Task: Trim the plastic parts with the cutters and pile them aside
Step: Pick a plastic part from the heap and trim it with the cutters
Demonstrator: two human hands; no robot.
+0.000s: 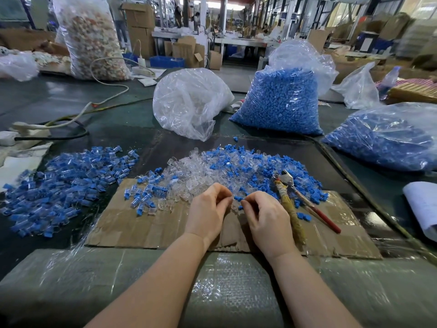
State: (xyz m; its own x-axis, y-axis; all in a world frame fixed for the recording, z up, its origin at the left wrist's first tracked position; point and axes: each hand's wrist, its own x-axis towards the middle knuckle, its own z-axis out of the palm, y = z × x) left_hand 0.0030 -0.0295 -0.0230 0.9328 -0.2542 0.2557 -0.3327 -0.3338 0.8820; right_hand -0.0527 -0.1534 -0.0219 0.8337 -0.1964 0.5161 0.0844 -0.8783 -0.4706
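The table [71, 110] is a wide dark surface, and toward its far edge stand a clear bag [189, 102] of see-through pieces and two bags of blue pieces [281, 100], one of them slumped at the right edge. A flat sheet of cardboard [146, 223] lies at the near edge, in front of the person. Off the cardboard's left side a finished pile [63, 185] of blue-and-clear parts spreads toward the left edge of the table. A loose heap [227, 171] of clear and blue parts covers the far half of the cardboard, just beyond the hands. The cutters [293, 197] rest on the right side of that heap, head pointing away from the person and handles running back toward the near right corner, just beside the right hand and untouched. The right hand [267, 216] is plainly the nearer one to them. The left hand [208, 211] has its fingers curled, pinching at something small and clear that is hard to make out. The right hand's fingertips pinch a small blue part [238, 198], which sits between the two hands, both held low with knuckles up, almost touching.
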